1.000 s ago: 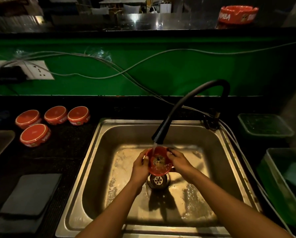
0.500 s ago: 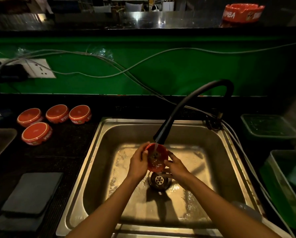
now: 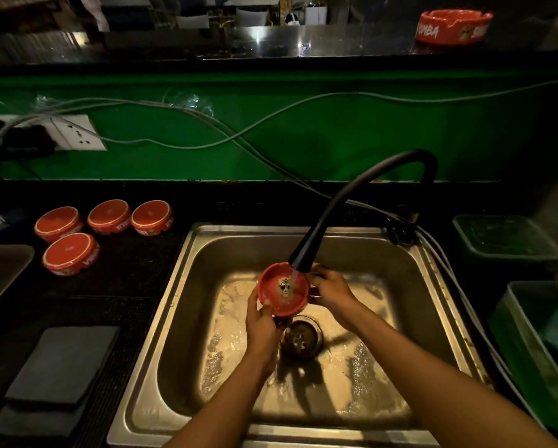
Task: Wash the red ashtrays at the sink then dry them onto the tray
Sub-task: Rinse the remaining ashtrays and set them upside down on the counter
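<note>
A red ashtray (image 3: 283, 290) with a printed emblem inside is held tilted under the running water of the black faucet (image 3: 306, 250), over the steel sink (image 3: 410, 305). My left hand (image 3: 260, 321) grips its lower left rim, thumb on the edge. My right hand (image 3: 331, 291) holds its right side, fingers curled behind it. Several red ashtrays (image 3: 70, 253) lie upside down on the dark counter to the left. Another red ashtray (image 3: 452, 25) sits upright on the high ledge at the back right.
The drain (image 3: 301, 339) lies just below the held ashtray in a wet, foamy basin. Grey pads (image 3: 62, 363) lie at the front left. Green plastic tubs (image 3: 507, 237) stand to the right. Cables (image 3: 206, 124) run along the green wall by a socket (image 3: 77, 132).
The ashtray has tipped so its inside faces me and has shifted slightly left under the spout. My left hand dropped to its lower rim; my right hand rose to its right side.
</note>
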